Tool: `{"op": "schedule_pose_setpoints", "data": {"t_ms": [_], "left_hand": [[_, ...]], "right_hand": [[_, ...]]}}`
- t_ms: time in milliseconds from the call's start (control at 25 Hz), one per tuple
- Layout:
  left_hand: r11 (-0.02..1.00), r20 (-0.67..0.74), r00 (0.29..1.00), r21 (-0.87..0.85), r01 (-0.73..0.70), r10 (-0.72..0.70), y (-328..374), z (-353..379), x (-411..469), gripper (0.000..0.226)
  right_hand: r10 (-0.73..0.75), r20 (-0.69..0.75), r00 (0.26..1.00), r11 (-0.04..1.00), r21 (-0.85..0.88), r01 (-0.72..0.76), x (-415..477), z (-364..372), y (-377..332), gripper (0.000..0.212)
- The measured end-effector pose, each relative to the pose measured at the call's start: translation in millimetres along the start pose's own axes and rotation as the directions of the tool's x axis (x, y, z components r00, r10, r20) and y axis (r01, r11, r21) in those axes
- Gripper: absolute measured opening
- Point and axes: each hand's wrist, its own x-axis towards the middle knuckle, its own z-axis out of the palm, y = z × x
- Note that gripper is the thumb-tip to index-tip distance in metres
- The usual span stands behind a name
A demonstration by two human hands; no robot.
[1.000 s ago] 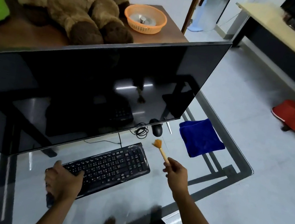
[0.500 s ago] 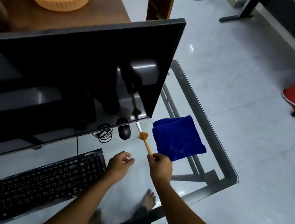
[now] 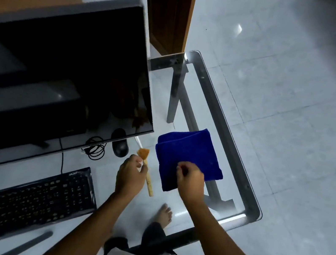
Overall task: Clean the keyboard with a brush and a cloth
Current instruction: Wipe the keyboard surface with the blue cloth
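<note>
On the glass tabletop, near its right edge, lies a folded blue microfibre cloth. Over the cloth's near edge the right hand hovers with fingers curled loosely; whether it pinches the fabric cannot be told. Just beside the cloth, the left hand closes around a small wooden-handled brush with orange bristles, bristles pointing away from the person. Toward the near left corner sits the black keyboard, well apart from both hands. A dark mouse rests under the black monitor's lower corner.
</note>
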Motion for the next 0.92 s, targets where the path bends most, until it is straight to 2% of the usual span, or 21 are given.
{"op": "schedule_pose_setpoints", "data": {"t_ms": [80,200,280,400,520,640,760,840,920], "left_hand": [[0.999,0.02,0.999,-0.022,-0.027,0.027,21.6,10.1,1.8,0.017],[0.997,0.102,0.992,-0.021,0.076,-0.074,52.9,29.6,3.4,0.035],[0.979,0.156,0.971,-0.062,0.195,-0.184,66.1,39.4,8.3,0.052],[0.912,0.236,0.912,-0.162,0.376,-0.334,73.1,49.8,17.1,0.071],[0.899,0.268,0.897,-0.168,0.403,-0.352,71.0,53.3,18.8,0.078],[0.897,0.281,0.925,-0.288,0.335,-0.255,65.6,46.0,16.5,0.077],[0.929,0.281,0.959,-0.349,0.126,-0.024,55.4,26.1,8.5,0.083],[0.95,0.298,0.946,-0.309,-0.033,0.13,47.6,10.0,1.7,0.078],[0.964,0.309,0.921,-0.193,-0.183,0.237,39.2,-7.7,-5.6,0.058]], "right_hand": [[0.043,-0.105,0.994,0.999,-0.025,-0.046,23.7,-25.7,11.4,0.022],[0.064,-0.148,0.987,0.978,-0.187,-0.091,53.4,-49.3,22.7,0.04],[0.125,-0.092,0.988,0.964,-0.225,-0.143,64.5,-55.7,26.1,0.054],[0.141,0.044,0.989,0.971,-0.2,-0.13,70.6,-56.4,27.9,0.073],[0.068,0.179,0.982,0.989,-0.139,-0.043,66.6,-58.1,27.5,0.087],[-0.048,0.281,0.959,0.992,-0.1,0.079,57.6,-67.0,27.5,0.08],[-0.043,0.335,0.941,0.981,-0.163,0.103,51.1,-76.0,35.0,0.063],[-0.011,0.341,0.94,0.98,-0.182,0.077,45.7,-82.1,37.3,0.052],[-0.046,0.327,0.944,0.978,-0.18,0.109,36.8,-85.5,30.7,0.036]]}}
